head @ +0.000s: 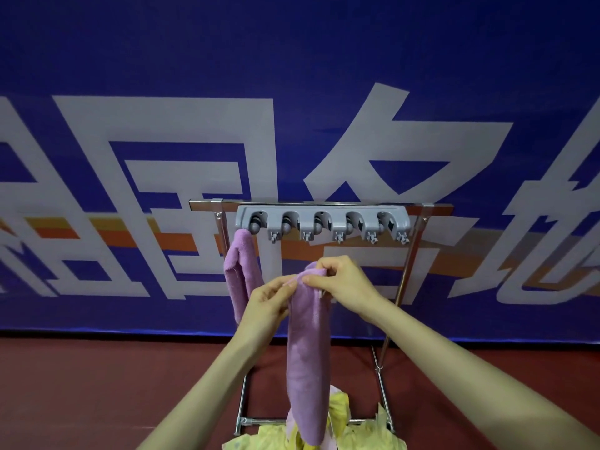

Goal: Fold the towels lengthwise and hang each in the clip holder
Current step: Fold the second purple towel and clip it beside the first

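Both hands were up at the rack here, and the purple towel [306,352] hung between them as a long narrow strip, its lower end trailing down to the heap of yellow towels [367,430] at the foot of the frame. The left grip [269,300] had thumb and fingertips closed on the left edge of the towel's top end, and the right grip [344,280] was pinched on the bunched top corner just beside it. Why so close together? It looked like the layers were being gathered at the top into a wad narrow enough to push into a clip. The strip hung just below the grey clip holder [324,219], roughly under the second clip [287,224] and third, apart from both. One purple towel [242,274] was already in, caught at its middle by the leftmost clip so both halves draped down evenly. The other four clips stood empty, so the next slot along seemed the likely target. The holder sat on the top rail of a metal rack [201,204], at a height where the arms could reach it straight on.
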`<action>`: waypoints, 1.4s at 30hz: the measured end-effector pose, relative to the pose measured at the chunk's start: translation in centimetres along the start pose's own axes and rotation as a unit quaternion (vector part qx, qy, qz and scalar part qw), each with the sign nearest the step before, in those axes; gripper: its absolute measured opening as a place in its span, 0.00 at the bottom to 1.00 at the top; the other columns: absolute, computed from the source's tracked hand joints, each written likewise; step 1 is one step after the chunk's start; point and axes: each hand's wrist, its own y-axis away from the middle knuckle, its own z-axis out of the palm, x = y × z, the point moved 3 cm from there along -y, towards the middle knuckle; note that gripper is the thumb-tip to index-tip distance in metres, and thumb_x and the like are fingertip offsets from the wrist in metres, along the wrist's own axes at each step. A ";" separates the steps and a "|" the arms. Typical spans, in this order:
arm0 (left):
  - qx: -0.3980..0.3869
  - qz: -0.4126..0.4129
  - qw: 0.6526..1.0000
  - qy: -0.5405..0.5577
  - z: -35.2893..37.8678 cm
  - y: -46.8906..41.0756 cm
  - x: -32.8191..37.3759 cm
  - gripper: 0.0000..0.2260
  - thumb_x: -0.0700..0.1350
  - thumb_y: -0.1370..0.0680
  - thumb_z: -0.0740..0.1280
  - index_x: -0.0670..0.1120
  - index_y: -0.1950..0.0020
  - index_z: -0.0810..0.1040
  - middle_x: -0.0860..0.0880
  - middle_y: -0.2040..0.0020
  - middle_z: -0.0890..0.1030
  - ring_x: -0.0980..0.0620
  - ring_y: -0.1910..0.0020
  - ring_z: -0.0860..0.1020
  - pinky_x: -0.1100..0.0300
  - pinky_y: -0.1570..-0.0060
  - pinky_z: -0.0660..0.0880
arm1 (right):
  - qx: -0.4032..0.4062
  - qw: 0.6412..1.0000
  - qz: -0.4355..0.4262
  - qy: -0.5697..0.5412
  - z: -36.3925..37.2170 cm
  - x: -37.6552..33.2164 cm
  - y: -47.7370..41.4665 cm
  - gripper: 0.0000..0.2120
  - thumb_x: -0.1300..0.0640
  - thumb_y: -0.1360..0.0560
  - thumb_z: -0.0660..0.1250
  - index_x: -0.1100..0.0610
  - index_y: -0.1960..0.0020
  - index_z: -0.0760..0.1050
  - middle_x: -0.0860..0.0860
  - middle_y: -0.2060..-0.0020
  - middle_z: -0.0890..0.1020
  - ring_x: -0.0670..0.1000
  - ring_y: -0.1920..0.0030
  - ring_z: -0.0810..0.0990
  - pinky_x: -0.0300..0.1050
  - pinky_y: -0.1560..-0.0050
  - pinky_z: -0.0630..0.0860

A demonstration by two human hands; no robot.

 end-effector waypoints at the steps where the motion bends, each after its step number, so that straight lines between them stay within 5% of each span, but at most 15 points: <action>1: 0.002 0.003 1.000 -0.009 -0.2 -0.1 -0.1 0.13 0.36 0.18 0.56 0.32 0.40 0.75 0.55 0.77 0.78 0.64 0.78 0.73 0.75 0.76 0.67 | -0.012 1.000 0.000 0.001 0.1 0.0 0.1 0.13 0.54 0.30 0.72 0.50 0.72 0.75 0.56 0.67 0.81 0.47 0.68 0.73 0.48 0.65 0.72; 5: 0.014 0.020 0.998 -0.061 -1.0 -0.5 0.2 0.12 0.34 0.19 0.56 0.34 0.44 0.78 0.56 0.80 0.75 0.64 0.80 0.70 0.75 0.76 0.65 | -0.081 0.997 0.008 -0.008 -0.3 0.1 0.5 0.09 0.64 0.28 0.66 0.61 0.66 0.76 0.44 0.73 0.80 0.49 0.67 0.75 0.43 0.65 0.72; 9: 0.011 0.031 0.993 -0.114 -1.6 -1.0 1.0 0.11 0.35 0.20 0.59 0.40 0.50 0.82 0.53 0.67 0.82 0.64 0.68 0.78 0.72 0.67 0.73 | -0.143 0.987 0.022 0.071 -1.1 1.5 0.5 0.05 0.62 0.32 0.63 0.64 0.63 0.74 0.54 0.69 0.80 0.50 0.67 0.78 0.45 0.63 0.74; 13: 0.007 0.040 0.987 -0.154 -2.4 -1.8 1.6 0.11 0.39 0.20 0.61 0.44 0.52 0.83 0.42 0.59 0.81 0.52 0.59 0.75 0.59 0.57 0.73 | -0.163 0.967 0.049 0.189 -2.0 4.1 0.5 0.08 0.60 0.33 0.65 0.66 0.65 0.72 0.53 0.72 0.76 0.49 0.69 0.71 0.47 0.66 0.68; 16: 0.002 0.044 0.987 -0.157 -3.5 -2.6 1.6 0.11 0.40 0.20 0.62 0.47 0.53 0.84 0.38 0.56 0.80 0.49 0.55 0.74 0.51 0.49 0.73 | -0.154 0.966 0.056 0.202 -2.9 6.0 0.4 0.12 0.54 0.33 0.66 0.65 0.61 0.75 0.55 0.64 0.76 0.55 0.64 0.71 0.49 0.61 0.68; 19: -0.016 0.042 0.983 -0.181 -4.0 -3.0 1.3 0.11 0.40 0.19 0.60 0.48 0.52 0.83 0.43 0.58 0.76 0.49 0.56 0.72 0.53 0.51 0.71 | -0.143 0.980 0.057 0.128 -4.1 6.5 0.3 0.10 0.53 0.30 0.69 0.61 0.60 0.80 0.55 0.55 0.81 0.55 0.52 0.79 0.51 0.46 0.73; 23: -0.055 0.074 0.958 -0.272 -4.6 -3.1 0.5 0.10 0.41 0.18 0.57 0.48 0.46 0.78 0.51 0.48 0.82 0.58 0.47 0.78 0.61 0.42 0.73 | -0.099 0.993 0.049 0.037 -5.2 5.9 0.2 0.10 0.61 0.29 0.71 0.61 0.69 0.78 0.52 0.70 0.75 0.49 0.65 0.70 0.47 0.57 0.67; 27: -0.058 0.116 0.909 -0.397 -4.9 -3.3 0.5 0.09 0.43 0.17 0.54 0.48 0.43 0.73 0.55 0.49 0.79 0.65 0.51 0.76 0.75 0.53 0.69 | -0.068 0.997 0.036 -0.007 -5.3 5.3 -0.1 0.09 0.65 0.31 0.74 0.64 0.69 0.77 0.54 0.71 0.75 0.48 0.67 0.71 0.42 0.62 0.68; 32: -0.014 0.122 0.895 -0.428 -6.0 -4.2 0.5 0.07 0.43 0.17 0.56 0.46 0.46 0.73 0.47 0.50 0.80 0.54 0.53 0.77 0.72 0.58 0.70 | -0.032 0.997 0.025 -0.064 -4.8 4.4 -0.5 0.14 0.70 0.33 0.73 0.57 0.62 0.70 0.51 0.70 0.73 0.46 0.68 0.71 0.40 0.66 0.68; 37: 0.023 0.147 0.906 -0.397 -6.1 -4.2 0.7 0.06 0.42 0.19 0.60 0.49 0.53 0.76 0.50 0.59 0.82 0.51 0.58 0.80 0.74 0.62 0.70 | -0.179 0.981 0.037 -0.072 -4.6 3.3 -0.3 0.19 0.72 0.32 0.69 0.52 0.51 0.70 0.52 0.54 0.78 0.55 0.58 0.72 0.48 0.58 0.71; 41: 0.026 0.155 0.915 -0.372 -5.0 -3.9 0.9 0.05 0.42 0.19 0.61 0.48 0.51 0.76 0.58 0.57 0.80 0.66 0.58 0.78 0.76 0.61 0.69 | -0.296 0.955 0.006 -0.003 -4.4 1.9 0.2 0.22 0.71 0.32 0.64 0.50 0.46 0.78 0.54 0.43 0.79 0.66 0.41 0.74 0.62 0.41 0.72; 42: 0.027 0.159 0.917 -0.365 -4.7 -3.9 1.1 0.05 0.41 0.19 0.61 0.46 0.49 0.76 0.58 0.56 0.80 0.69 0.58 0.77 0.77 0.60 0.69 | -0.313 0.949 0.009 0.017 -4.3 1.6 0.3 0.22 0.71 0.32 0.62 0.50 0.46 0.80 0.57 0.44 0.79 0.66 0.45 0.76 0.63 0.43 0.73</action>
